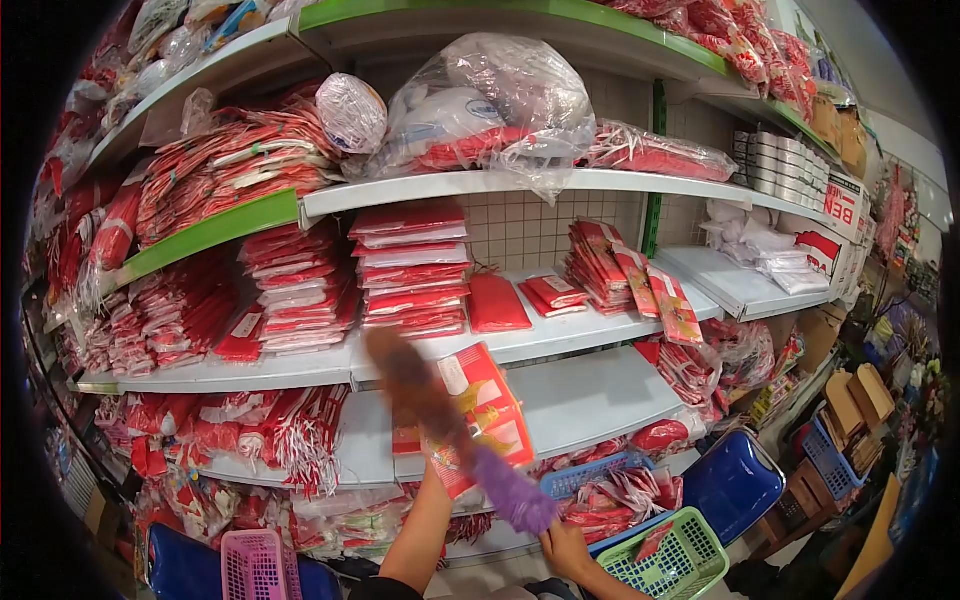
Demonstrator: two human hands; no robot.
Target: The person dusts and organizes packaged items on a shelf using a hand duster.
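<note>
A feather duster (415,390), brown along most of its length and purple near the handle, slants across the middle of the view, blurred by motion. Its lower end meets my right hand (562,548), whose fingers are closed around the handle. My left hand (436,482) holds red-and-gold printed packets (490,400) in front of the lower shelf; the packets and the duster partly cover its fingers. Behind the duster tip stands a tall stack of red and white plastic-wrapped packs (412,275) on the middle shelf.
More red packs (295,290) and red-gold packets (600,265) line the middle shelf (540,340). A clear bag of goods (485,100) sits above. Below are a green basket (715,540), a pink basket (250,560) and a blue chair (735,485). Boxes (845,215) stand at right.
</note>
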